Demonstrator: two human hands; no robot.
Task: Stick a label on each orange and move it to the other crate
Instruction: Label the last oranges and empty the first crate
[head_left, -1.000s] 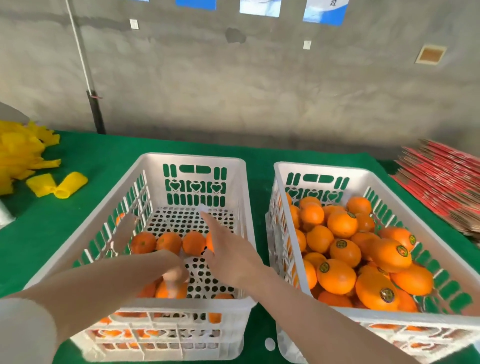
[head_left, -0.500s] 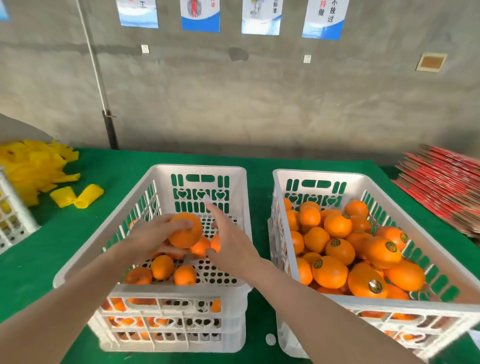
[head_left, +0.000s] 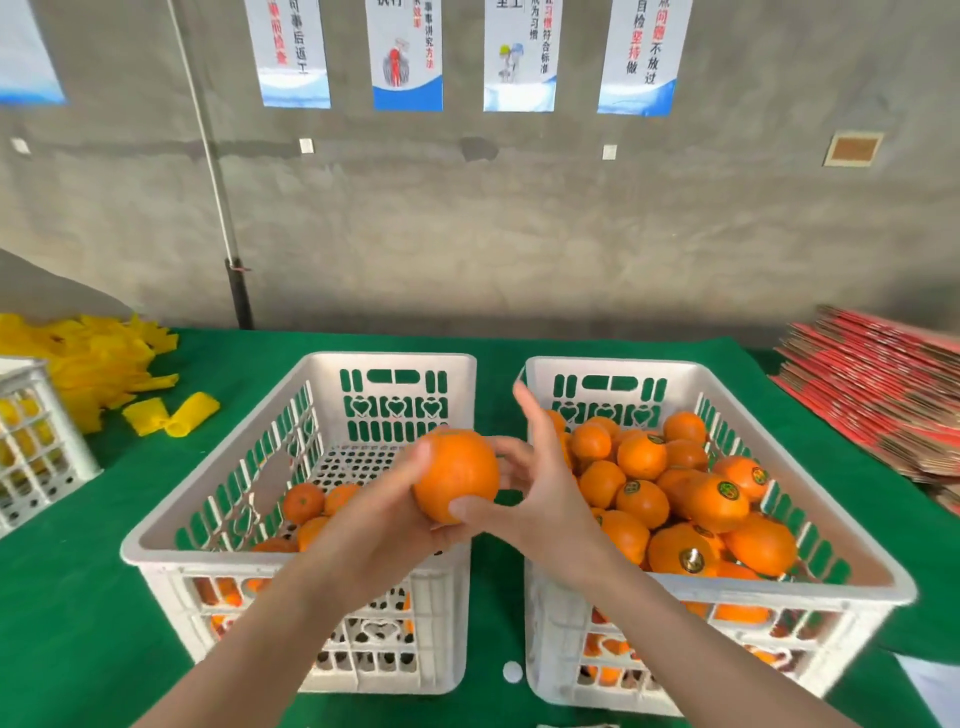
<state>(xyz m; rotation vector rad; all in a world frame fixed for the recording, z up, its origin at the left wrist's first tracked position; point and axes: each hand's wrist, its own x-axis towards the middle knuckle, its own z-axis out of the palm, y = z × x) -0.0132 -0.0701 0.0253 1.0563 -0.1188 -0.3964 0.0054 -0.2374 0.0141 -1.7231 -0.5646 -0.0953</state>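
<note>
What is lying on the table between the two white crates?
In the head view, bare green cloth and one small white disc near the front.

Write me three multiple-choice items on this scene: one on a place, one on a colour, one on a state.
1. The labelled oranges lie in: A the left crate; B the right crate; C the yellow pile.
2. The table cloth is: A blue; B green; C grey.
3. The left grip is: A open and idle; B resting on a rim; C holding an orange.

Answers: B, round stickers show on the fruit in the right crate. B, the cloth is plainly green. C, its fingers curl under the raised orange.
</note>
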